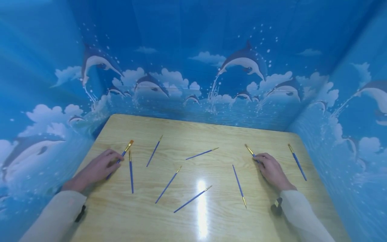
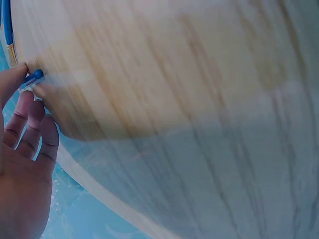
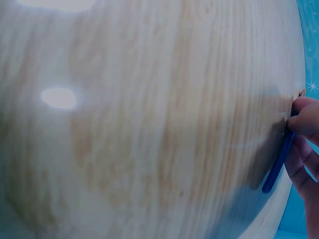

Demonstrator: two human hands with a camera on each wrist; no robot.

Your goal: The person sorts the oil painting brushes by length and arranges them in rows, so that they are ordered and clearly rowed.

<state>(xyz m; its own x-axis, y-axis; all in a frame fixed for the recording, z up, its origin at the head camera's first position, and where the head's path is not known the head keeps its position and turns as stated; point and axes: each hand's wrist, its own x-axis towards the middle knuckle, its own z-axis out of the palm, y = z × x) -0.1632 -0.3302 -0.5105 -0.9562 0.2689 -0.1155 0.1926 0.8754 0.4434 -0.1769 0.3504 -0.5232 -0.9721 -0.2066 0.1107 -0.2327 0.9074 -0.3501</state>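
Note:
At the left of the table my left hand [image 1: 102,168] pinches the blue handle of a flat paintbrush [image 1: 130,144] between thumb and index finger. Its wide bristles point to the far side. In the left wrist view the handle's blue end [image 2: 36,75] pokes out past the fingertips. Right beside it lies a slimmer paintbrush [image 1: 131,174]. My right hand [image 1: 272,170] pinches another paintbrush [image 1: 249,149] by its handle, bristles pointing away to the upper left. The right wrist view shows that blue handle [image 3: 277,164] slanting down from the thumb and fingers, close over the table.
Several blue-handled paintbrushes lie scattered on the wooden table [image 1: 145,218] between the hands, among them one near the middle [image 1: 168,185] and one left of my right hand [image 1: 239,183]. Another paintbrush [image 1: 297,162] lies at the far right. Dolphin-print curtains [image 1: 181,40] enclose the table's back and sides.

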